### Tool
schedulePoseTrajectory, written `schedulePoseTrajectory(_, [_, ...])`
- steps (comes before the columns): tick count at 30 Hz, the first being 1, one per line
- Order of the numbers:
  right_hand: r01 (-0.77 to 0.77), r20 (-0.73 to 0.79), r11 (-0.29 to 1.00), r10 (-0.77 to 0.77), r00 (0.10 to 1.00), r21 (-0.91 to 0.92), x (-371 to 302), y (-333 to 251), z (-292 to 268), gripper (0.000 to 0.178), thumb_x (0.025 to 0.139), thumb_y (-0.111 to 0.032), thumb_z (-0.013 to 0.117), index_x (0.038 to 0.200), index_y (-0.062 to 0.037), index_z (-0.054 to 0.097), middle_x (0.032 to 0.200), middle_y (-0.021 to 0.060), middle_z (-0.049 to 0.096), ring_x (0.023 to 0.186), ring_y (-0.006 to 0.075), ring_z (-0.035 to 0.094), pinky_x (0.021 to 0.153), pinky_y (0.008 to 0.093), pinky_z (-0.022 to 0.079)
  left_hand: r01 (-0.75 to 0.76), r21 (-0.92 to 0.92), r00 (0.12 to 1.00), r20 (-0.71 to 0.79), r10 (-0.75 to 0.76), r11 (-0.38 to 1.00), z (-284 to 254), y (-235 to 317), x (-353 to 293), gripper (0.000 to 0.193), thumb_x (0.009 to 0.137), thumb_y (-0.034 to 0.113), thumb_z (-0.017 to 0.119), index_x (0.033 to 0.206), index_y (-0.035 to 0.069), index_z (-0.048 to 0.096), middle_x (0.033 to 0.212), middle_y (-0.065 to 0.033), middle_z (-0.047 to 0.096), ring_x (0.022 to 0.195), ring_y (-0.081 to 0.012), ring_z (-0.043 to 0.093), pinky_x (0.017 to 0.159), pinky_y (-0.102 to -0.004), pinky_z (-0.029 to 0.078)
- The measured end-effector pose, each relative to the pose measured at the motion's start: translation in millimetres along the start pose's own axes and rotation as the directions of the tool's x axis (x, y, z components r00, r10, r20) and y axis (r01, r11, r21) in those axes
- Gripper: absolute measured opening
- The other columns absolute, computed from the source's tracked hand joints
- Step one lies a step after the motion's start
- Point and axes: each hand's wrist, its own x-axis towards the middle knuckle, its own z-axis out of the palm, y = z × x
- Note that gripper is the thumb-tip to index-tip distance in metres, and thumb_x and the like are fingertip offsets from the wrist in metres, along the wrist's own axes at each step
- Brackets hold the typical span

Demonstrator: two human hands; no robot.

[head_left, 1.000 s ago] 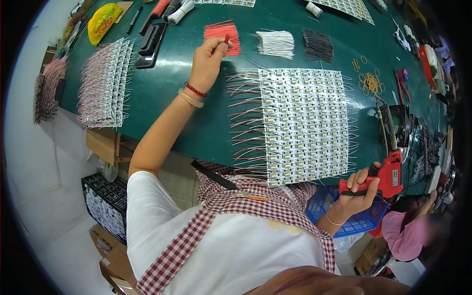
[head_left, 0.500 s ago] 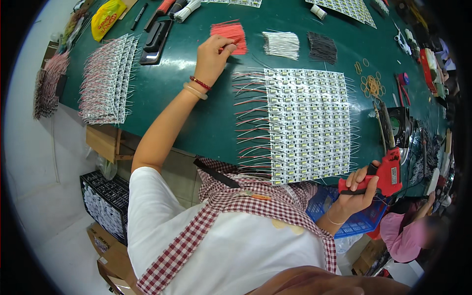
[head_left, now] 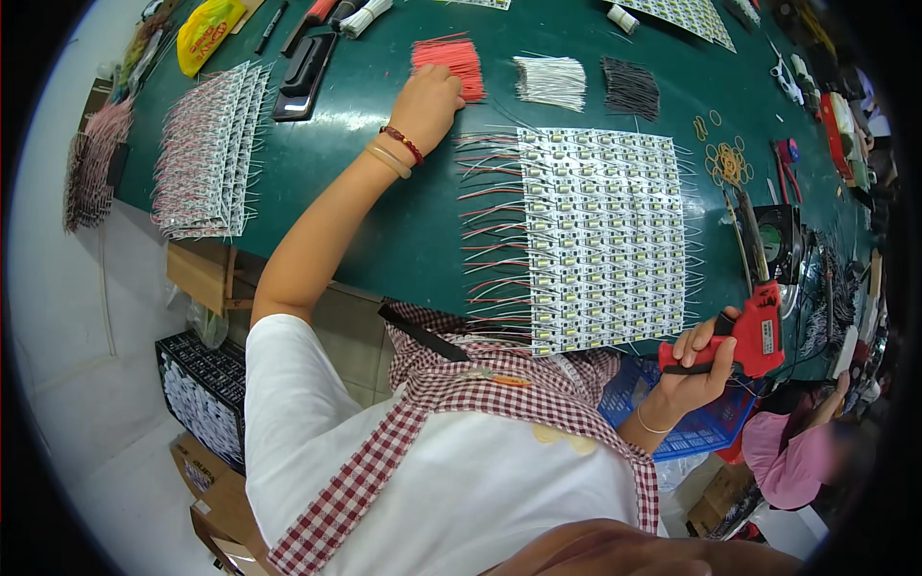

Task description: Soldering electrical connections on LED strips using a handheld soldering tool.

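The hands are well apart; the right hand [head_left: 693, 360] is clamped round the handle of a red soldering gun [head_left: 762, 331] at the table's [head_left: 403, 259] near right, its long axis running away from the person, tip toward rubber bands [head_left: 727, 163]; the left hand [head_left: 429, 104] covers the near edge of red wires [head_left: 447, 56] lying crosswise, its grip hidden; an LED board panel [head_left: 605, 240] lies between the hands; white wires [head_left: 550, 83] and black wires [head_left: 630, 88] lie beyond it.

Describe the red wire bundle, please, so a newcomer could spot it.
On the green table, find the central board panel. Beyond it, the red bundle lies left of the white bundle and black bundle. Only it is red, the left hand over its edge.
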Motion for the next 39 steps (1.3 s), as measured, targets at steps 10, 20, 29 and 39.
schedulePoseTrajectory(10, [0.022, -0.053, 0.999, -0.024, 0.998, -0.034, -3, -3, -5, 0.036, 0.096, -0.02, 0.046, 0.122, 0.0041, 0.04, 0.071, 0.0088, 0.053, 0.047, 0.0087, 0.044, 0.045, 0.0222, 0.042, 0.033, -0.143, 0.963, -0.26, -0.07, 0.989, -4, 0, -8, 0.011, 0.079, 0.01, 0.063, 0.085, 0.002, 0.059, 0.084, -0.0116, 0.058, 0.086, -0.0296, 0.053, 0.076, -0.0387, 0.043])
schedulePoseTrajectory(20, [0.024, 0.014, 0.999, -0.023, 1.0, -0.03, -5, -1, -2, 0.035, 0.097, -0.019, 0.043, 0.123, 0.0044, 0.041, 0.073, 0.0079, 0.052, 0.049, 0.0082, 0.044, 0.048, 0.0221, 0.041, -0.086, -0.06, 0.979, -0.189, 0.074, 0.994, 2, -6, -8, 0.008, 0.079, 0.013, 0.064, 0.084, 0.008, 0.062, 0.083, -0.0045, 0.058, 0.085, -0.0251, 0.054, 0.072, -0.0365, 0.039])
schedulePoseTrajectory(29, [0.033, -0.015, 0.999, -0.034, 0.999, -0.037, -6, 0, -4, 0.034, 0.097, -0.018, 0.043, 0.123, 0.0047, 0.041, 0.072, 0.008, 0.051, 0.048, 0.0083, 0.044, 0.048, 0.0223, 0.041, -0.098, 0.188, 0.983, -0.134, 0.124, 0.977, 2, -2, -6, 0.01, 0.078, 0.014, 0.064, 0.084, 0.01, 0.057, 0.084, -0.0028, 0.054, 0.084, -0.0216, 0.052, 0.071, -0.0352, 0.036])
schedulePoseTrajectory(39, [0.031, -0.03, 0.999, -0.032, 0.999, -0.034, -4, 1, -6, 0.035, 0.097, -0.019, 0.045, 0.122, 0.004, 0.04, 0.071, 0.009, 0.053, 0.048, 0.0087, 0.046, 0.047, 0.0221, 0.044, -0.081, 0.329, 0.973, -0.179, 0.147, 0.941, 7, -6, 1, 0.008, 0.081, 0.016, 0.06, 0.084, 0.011, 0.055, 0.082, -0.0029, 0.052, 0.083, -0.02, 0.051, 0.07, -0.034, 0.036])
